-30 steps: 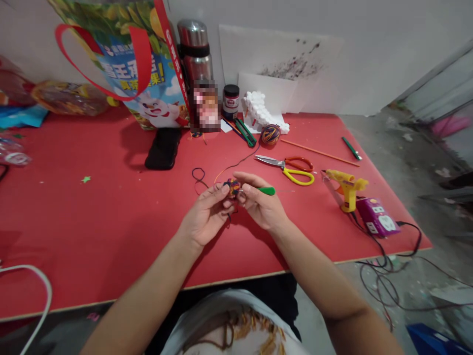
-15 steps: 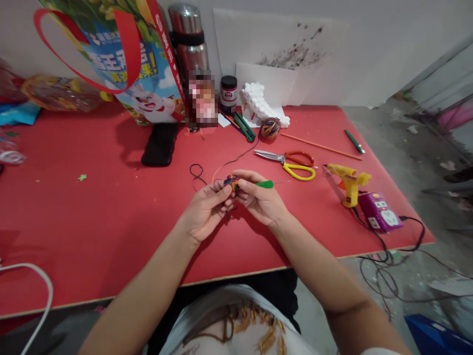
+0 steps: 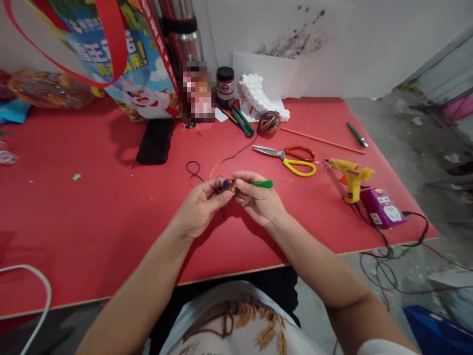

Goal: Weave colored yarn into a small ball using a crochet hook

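Observation:
Between my fingertips is a small multicoloured crochet piece (image 3: 229, 186) in dark blue, orange and purple yarn. My left hand (image 3: 202, 207) pinches its left side. My right hand (image 3: 260, 201) grips a crochet hook by its green handle (image 3: 263, 184), which sticks out to the right past the thumb. The hook's tip is hidden at the crochet piece. A strand of yarn (image 3: 236, 154) runs from my left fingers up to a variegated yarn ball (image 3: 269, 122). Loose yarn also loops (image 3: 193, 168) on the table just beyond my left hand.
On the red table (image 3: 111, 231) lie scissors (image 3: 290, 157), a yellow glue gun (image 3: 350, 175), a purple power strip (image 3: 383, 206), a green cutter (image 3: 242, 122) and an orange stick (image 3: 321, 140). A black phone (image 3: 154, 142), gift bag (image 3: 121, 64), steel flask (image 3: 183, 39) and jar (image 3: 225, 88) stand farther back.
The crochet piece has turned slightly between my fingers, and my left thumb sits a little lower on it. The whole view has shifted slightly.

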`<action>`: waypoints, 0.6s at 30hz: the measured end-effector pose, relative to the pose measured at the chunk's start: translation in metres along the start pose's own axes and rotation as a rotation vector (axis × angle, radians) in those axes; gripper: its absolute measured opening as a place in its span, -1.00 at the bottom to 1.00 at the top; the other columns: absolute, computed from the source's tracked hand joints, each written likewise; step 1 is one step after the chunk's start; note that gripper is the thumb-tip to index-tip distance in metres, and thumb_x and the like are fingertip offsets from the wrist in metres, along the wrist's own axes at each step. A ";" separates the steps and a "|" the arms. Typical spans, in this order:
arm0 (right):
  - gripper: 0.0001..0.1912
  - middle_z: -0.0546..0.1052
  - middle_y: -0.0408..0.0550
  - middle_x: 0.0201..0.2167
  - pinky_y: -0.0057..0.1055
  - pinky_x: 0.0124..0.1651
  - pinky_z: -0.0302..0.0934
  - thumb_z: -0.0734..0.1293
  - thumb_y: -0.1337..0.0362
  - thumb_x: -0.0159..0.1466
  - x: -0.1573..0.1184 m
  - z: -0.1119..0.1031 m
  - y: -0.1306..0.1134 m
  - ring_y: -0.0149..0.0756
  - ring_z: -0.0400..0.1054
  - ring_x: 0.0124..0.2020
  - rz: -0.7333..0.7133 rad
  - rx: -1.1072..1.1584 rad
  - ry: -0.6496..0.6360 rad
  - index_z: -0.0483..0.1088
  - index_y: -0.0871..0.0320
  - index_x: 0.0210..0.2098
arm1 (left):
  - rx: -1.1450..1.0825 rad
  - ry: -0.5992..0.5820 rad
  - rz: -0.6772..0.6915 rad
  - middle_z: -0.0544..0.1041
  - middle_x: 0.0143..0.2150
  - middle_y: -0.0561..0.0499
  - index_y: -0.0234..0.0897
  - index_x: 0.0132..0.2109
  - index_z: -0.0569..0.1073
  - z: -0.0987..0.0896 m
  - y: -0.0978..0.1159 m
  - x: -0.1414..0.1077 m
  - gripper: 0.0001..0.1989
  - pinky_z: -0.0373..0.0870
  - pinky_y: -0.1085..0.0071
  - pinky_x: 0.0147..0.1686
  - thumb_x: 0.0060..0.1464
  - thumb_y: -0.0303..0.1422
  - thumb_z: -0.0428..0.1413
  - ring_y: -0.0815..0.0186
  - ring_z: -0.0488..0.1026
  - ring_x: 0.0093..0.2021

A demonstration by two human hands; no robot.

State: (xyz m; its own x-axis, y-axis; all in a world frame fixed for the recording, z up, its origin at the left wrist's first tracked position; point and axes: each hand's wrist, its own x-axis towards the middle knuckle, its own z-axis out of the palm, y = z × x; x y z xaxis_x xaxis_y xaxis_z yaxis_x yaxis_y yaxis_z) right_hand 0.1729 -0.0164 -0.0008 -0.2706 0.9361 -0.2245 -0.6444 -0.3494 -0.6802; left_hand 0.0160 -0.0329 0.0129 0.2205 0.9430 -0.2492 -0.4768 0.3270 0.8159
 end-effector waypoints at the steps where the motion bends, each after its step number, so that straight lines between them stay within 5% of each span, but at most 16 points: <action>1: -0.77 0.57 -0.18 -0.49 -0.49 -0.47 0.17 0.65 0.27 0.04 0.000 0.000 0.000 -0.47 0.27 -0.50 -0.003 0.003 -0.005 0.67 0.10 -0.30 | -0.003 -0.003 -0.006 0.66 -0.30 -0.01 -0.36 -0.26 0.69 0.000 0.001 0.000 -0.67 0.55 0.51 -0.14 -0.13 -0.35 0.61 0.39 0.59 -0.25; 7: -0.70 0.63 -0.16 -0.37 -0.49 -0.39 0.22 0.67 0.22 0.07 -0.001 0.000 -0.004 -0.45 0.35 -0.41 0.017 -0.017 -0.037 0.69 0.09 -0.20 | -0.089 0.035 -0.033 0.67 -0.31 -0.03 -0.33 -0.28 0.71 -0.001 0.003 0.004 -0.63 0.46 0.53 -0.37 -0.05 -0.13 0.57 0.42 0.54 -0.38; 11: -0.73 0.52 -0.19 -0.46 -0.47 -0.40 0.20 0.62 0.14 0.18 -0.003 0.003 -0.007 -0.46 0.21 -0.46 0.026 -0.036 -0.072 0.70 0.12 -0.18 | -0.064 0.073 -0.056 0.67 -0.32 -0.03 -0.34 -0.25 0.71 -0.006 0.002 0.008 -0.68 0.44 0.55 -0.36 -0.05 -0.24 0.57 0.43 0.52 -0.39; 18: -0.68 0.49 -0.16 -0.42 -0.47 -0.36 0.24 0.52 0.02 0.31 -0.003 0.003 -0.008 -0.46 0.18 -0.45 -0.049 -0.055 -0.090 0.71 0.14 -0.16 | -0.106 -0.048 -0.120 0.70 -0.31 -0.22 -0.42 -0.19 0.72 -0.004 0.003 0.008 -0.67 0.34 0.56 -0.47 0.03 -0.22 0.50 0.43 0.45 -0.46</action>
State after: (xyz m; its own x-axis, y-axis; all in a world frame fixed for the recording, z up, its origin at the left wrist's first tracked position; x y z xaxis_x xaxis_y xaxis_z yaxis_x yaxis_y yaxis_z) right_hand 0.1768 -0.0161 0.0070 -0.3044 0.9438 -0.1285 -0.6191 -0.2985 -0.7263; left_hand 0.0127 -0.0239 0.0114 0.3205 0.8936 -0.3142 -0.5314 0.4442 0.7213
